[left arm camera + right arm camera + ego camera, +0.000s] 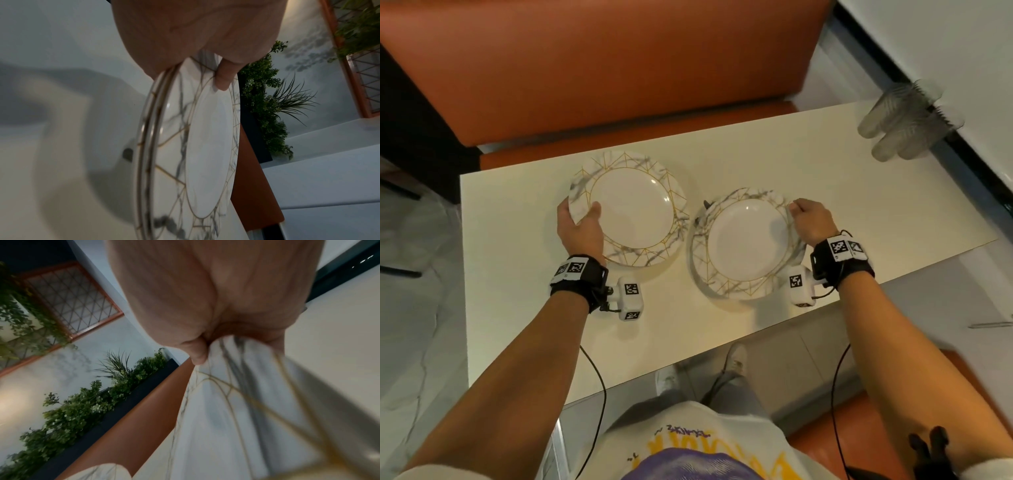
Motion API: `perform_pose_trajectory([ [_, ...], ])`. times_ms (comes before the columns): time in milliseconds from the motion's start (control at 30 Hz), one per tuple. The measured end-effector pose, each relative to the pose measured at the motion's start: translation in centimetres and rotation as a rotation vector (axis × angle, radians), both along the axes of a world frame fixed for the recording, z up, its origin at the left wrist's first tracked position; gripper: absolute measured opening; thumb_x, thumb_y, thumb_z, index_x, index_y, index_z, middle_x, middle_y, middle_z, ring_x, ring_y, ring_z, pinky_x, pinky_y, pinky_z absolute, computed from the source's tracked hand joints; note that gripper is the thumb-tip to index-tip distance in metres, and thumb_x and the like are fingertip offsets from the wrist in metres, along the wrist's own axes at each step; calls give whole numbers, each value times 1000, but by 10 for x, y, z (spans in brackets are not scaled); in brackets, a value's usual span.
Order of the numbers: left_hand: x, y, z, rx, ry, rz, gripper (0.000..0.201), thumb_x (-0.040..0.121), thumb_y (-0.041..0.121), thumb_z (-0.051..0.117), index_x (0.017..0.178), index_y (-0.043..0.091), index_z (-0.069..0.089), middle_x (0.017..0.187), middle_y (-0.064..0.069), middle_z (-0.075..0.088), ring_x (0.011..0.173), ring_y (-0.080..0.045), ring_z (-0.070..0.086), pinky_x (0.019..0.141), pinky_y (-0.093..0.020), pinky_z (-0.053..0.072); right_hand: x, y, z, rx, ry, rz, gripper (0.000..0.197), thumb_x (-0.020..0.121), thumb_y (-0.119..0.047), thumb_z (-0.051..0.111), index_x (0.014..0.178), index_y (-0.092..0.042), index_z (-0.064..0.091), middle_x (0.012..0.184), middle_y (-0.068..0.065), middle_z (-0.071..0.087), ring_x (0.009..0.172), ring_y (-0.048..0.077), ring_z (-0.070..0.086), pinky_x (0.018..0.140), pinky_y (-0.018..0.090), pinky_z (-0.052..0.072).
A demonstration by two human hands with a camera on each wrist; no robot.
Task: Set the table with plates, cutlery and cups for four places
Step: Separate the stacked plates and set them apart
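Note:
Two white marble-patterned plates with gold lines are over the cream table [859,205]. My left hand [578,219] grips the left plate [633,212] at its left rim, thumb on top, fingers beneath. In the left wrist view the thumb [223,78] presses on the plate [207,146], and a second rim shows right under it. My right hand [806,216] pinches the right rim of the right plate [748,240]. The right wrist view shows that hand [216,305] holding the blurred plate [226,418]. Clear ribbed cups [904,123] lie at the table's far right corner.
An orange bench [602,68] runs along the table's far side, and another orange seat [893,394] is near my right leg. Something small and dark [707,205] pokes out beside the right plate's far-left rim. A planter with green plants [265,113] stands behind the bench.

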State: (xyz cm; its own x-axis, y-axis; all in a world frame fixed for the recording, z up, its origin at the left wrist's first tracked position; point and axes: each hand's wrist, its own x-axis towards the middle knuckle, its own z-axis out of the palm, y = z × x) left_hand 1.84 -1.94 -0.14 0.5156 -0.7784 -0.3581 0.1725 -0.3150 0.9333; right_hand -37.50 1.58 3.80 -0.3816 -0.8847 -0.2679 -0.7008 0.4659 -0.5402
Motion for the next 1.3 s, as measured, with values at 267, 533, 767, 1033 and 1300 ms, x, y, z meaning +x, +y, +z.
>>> perform_pose_trajectory([
  [267, -8, -2, -1, 54, 148, -62, 66, 82, 23, 73, 144, 34, 56, 146, 4, 57, 133, -24, 55, 115, -49, 43, -2, -16, 3, -158, -118, -160, 29, 105, -22, 40, 88, -6, 59, 91, 12, 57, 87, 25, 50, 74, 30, 33],
  [533, -37, -2, 4, 105, 244, -135, 59, 99, 11, 55, 154, 27, 43, 147, 4, 51, 129, -16, 42, 112, -40, 34, 34, -29, -28, -145, -232, -178, 34, 106, -22, 39, 98, 1, 63, 95, 9, 58, 90, 22, 50, 81, 34, 41],
  [767, -69, -15, 10, 122, 257, -227, 49, 102, 19, 51, 150, 28, 48, 136, 5, 53, 129, -19, 42, 114, -43, 33, 45, -44, -36, -141, -234, -216, 31, 106, -23, 37, 117, -3, 57, 102, 8, 57, 92, 23, 51, 79, 28, 37],
  [1033, -140, -41, 9, 179, 260, -317, 52, 85, 56, 57, 134, 37, 59, 144, 7, 53, 137, -25, 44, 117, -55, 31, 4, -66, -45, -137, -324, -167, 33, 106, -27, 38, 134, -15, 50, 113, 13, 63, 98, 29, 59, 85, 33, 45],
  [1300, -292, -60, 1, 129, -247, -540, 41, 98, 27, 65, 138, 23, 58, 130, 2, 67, 120, -20, 62, 106, -39, 49, -147, -81, -62, -36, -404, -143, 51, 96, -29, 59, 143, -19, 46, 131, 4, 59, 115, 25, 59, 102, 36, 48],
])
